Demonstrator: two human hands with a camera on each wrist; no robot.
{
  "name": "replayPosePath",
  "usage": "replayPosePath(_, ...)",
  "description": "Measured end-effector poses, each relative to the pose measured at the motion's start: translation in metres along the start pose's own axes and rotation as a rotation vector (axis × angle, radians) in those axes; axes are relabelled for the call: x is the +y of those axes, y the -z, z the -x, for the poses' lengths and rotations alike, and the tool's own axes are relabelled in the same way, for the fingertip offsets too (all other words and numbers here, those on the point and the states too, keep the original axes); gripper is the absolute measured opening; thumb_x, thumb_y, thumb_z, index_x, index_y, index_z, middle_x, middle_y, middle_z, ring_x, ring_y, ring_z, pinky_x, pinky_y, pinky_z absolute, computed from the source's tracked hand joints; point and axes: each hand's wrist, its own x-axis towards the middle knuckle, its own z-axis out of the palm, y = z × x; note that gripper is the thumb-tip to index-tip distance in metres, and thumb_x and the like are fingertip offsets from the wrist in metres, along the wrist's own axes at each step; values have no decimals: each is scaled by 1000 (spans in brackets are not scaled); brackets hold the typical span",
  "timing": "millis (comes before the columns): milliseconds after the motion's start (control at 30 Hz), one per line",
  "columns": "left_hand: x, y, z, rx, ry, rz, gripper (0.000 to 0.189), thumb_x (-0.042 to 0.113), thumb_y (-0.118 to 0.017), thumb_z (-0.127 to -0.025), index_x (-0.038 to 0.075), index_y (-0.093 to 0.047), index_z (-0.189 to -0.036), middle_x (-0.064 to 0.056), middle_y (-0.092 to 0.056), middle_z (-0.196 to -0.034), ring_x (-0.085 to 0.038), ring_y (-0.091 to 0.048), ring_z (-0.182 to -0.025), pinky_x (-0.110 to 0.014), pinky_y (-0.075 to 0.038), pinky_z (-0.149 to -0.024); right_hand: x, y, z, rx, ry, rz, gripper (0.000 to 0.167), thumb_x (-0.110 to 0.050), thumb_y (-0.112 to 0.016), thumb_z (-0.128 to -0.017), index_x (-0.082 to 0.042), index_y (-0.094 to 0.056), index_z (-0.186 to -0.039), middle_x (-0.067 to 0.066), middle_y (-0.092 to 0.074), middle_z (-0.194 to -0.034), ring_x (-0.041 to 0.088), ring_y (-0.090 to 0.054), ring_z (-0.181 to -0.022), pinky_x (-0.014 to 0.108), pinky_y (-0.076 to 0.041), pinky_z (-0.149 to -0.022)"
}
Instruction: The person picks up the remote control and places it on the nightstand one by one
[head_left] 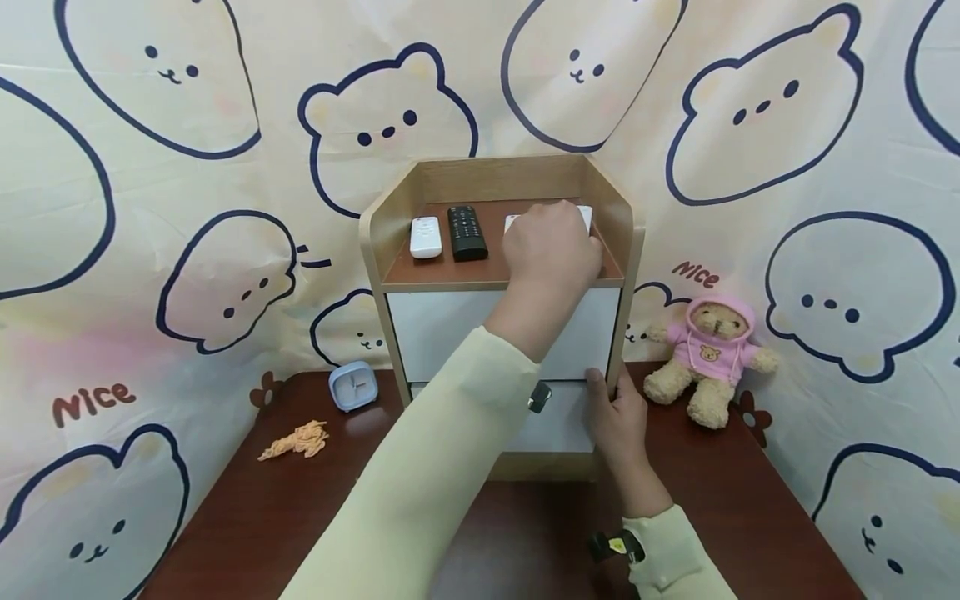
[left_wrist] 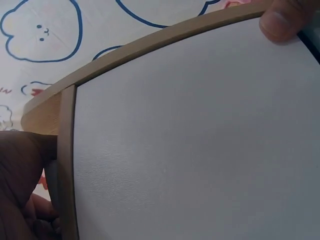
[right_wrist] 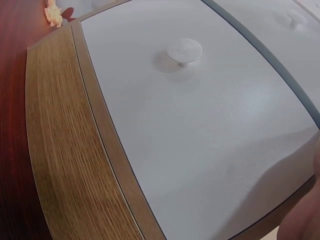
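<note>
A small wooden cabinet (head_left: pixel 501 287) with white drawer fronts stands on the table. My left hand (head_left: pixel 553 250) is at the right of its top shelf, fingers curled over a white object (head_left: pixel 585 218) that it mostly hides. Another white end (head_left: pixel 512 221) peeks out on the hand's left; whether both belong together, I cannot tell. Lower down, my right hand (head_left: pixel 621 412) holds the cabinet's right side, thumb (left_wrist: pixel 277 25) on the white front. A round white knob (right_wrist: pixel 185 51) shows in the right wrist view.
On the shelf lie a white remote (head_left: pixel 426 237) and a black remote (head_left: pixel 467 233). Left of the cabinet are a light blue clock (head_left: pixel 353 386) and a crumpled orange thing (head_left: pixel 297 440). A teddy bear (head_left: pixel 712 358) in a pink hoodie sits at the right, by the patterned cloth wall.
</note>
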Motion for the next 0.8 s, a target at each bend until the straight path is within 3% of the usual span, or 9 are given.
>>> replayPosePath(200, 6, -4, -3, -11, 11, -58, 32, 41, -57, -108, 19, -75, -93, 0, -63, -76, -15, -63, -62, -28, -45, -48, -1, 0, 0, -6, -11, -11, 29, -39, -65, -110, -10, -66, -116, -1, -47, -74, 22, -50, -79, 31, -42, -69)
replayPosePath(433, 12, -7, -6, -30, 9, -85, 28, 41, -58, -107, 20, -77, -107, -1, -68, -85, -15, -64, -69, -30, -49, -52, -1, 0, 0, -6, -3, -32, 26, -35, -66, -110, -10, -65, -110, 0, -47, -73, 21, -51, -77, 29, -42, -67)
replayPosePath(700, 15, -3, -7, -52, 0, -96, 32, 40, -56, -108, 17, -78, -101, 0, -66, -78, -14, -64, -64, -28, -46, -50, 0, 1, -1, 5, 12, -29, 27, -33, -67, -110, -9, -60, -101, -2, -43, -70, 19, -49, -73, 29, -40, -64)
replayPosePath(800, 15, -2, -7, -67, -4, -106, 39, 47, -53, -109, 17, -75, -97, 1, -65, -77, -14, -64, -64, -28, -43, -49, -1, 1, -1, 9, 4, -30, 29, -35, -67, -110, -9, -59, -99, -3, -42, -69, 18, -47, -71, 29, -39, -63)
